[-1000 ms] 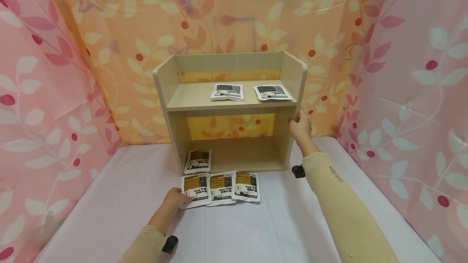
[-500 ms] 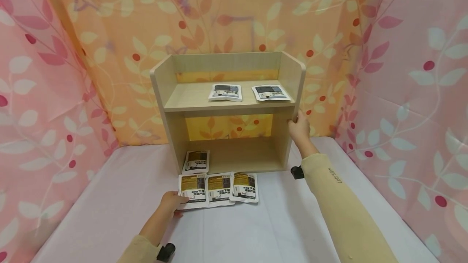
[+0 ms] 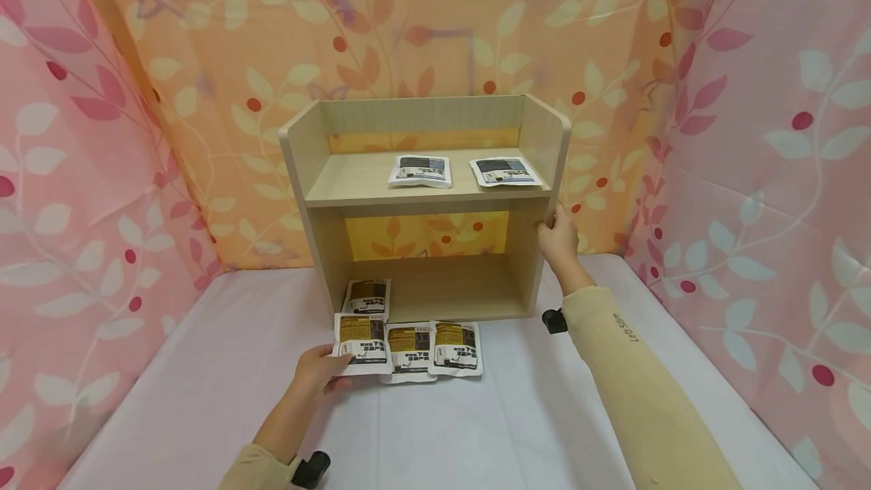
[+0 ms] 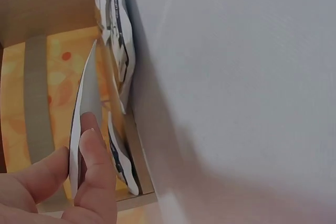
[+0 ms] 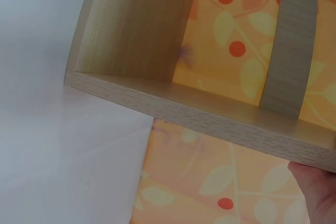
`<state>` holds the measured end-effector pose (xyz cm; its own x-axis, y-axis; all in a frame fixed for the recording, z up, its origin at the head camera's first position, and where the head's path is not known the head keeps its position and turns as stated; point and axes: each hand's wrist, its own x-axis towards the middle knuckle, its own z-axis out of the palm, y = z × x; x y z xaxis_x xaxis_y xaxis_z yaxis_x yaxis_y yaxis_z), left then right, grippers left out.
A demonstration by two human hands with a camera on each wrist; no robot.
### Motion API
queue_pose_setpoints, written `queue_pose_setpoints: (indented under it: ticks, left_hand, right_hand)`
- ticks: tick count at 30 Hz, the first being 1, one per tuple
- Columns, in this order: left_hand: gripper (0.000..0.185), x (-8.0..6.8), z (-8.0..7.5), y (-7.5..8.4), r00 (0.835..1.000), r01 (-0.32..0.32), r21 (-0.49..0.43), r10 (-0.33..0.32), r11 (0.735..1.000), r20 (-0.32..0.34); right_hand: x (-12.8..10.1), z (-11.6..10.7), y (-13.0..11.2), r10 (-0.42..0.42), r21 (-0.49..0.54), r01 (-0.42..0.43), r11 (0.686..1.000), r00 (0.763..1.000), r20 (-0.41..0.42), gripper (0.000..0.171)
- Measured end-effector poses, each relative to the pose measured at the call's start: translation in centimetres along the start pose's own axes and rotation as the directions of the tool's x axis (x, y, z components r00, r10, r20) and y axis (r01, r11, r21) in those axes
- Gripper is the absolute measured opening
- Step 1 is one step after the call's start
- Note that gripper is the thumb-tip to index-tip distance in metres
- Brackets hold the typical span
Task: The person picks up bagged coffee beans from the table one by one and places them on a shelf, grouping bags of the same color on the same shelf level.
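Observation:
My left hand (image 3: 317,370) pinches a flat white packet (image 3: 363,342) with a brown-and-gold label between thumb and fingers. In the left wrist view this packet (image 4: 86,98) is edge-on and lifted off the table. Two like packets, a middle one (image 3: 410,354) and a right one (image 3: 455,348), lie side by side on the table. Behind the held packet, another brown-labelled packet (image 3: 368,297) lies at the left of the lower shelf. My right hand (image 3: 561,239) grips the right side panel of the small wooden shelf (image 3: 427,201); some of its fingers are hidden behind the panel.
On the upper shelf lie two dark-blue-labelled packets, one near the middle (image 3: 420,171) and one at the right (image 3: 506,172). A white cloth covers the table (image 3: 476,429). Patterned curtains (image 3: 422,21) enclose the back and both sides.
My left hand has raised the left packet of the front row off the table and moved it slightly toward the shelf. It now overlaps the packet behind it. My right hand keeps its place.

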<state>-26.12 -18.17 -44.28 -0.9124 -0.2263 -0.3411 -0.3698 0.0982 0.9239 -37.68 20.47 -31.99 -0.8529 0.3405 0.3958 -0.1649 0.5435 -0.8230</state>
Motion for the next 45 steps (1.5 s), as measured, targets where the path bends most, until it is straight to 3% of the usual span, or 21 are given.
queue_pose_setpoints:
  ticks: [12,33,45]
  left_hand:
    - [0.054,-0.8,0.8,0.2,0.996,-0.063,-0.119,0.069,0.991,0.048]
    - [0.051,-0.3,3.0,0.3,0.989,-0.085,-0.202,0.107,0.976,0.100]
    - [0.044,0.3,4.5,0.4,0.985,-0.095,-0.294,0.133,0.951,0.112]
  right_hand:
    - [-0.1,-0.1,0.0,0.005,0.002,-0.005,1.000,1.000,0.001,0.039]
    - [-0.2,-0.1,0.0,0.007,0.003,-0.007,1.000,1.000,-0.006,0.041]
    - [-0.2,-0.1,0.0,-0.003,0.004,0.003,1.000,1.000,-0.014,0.041]
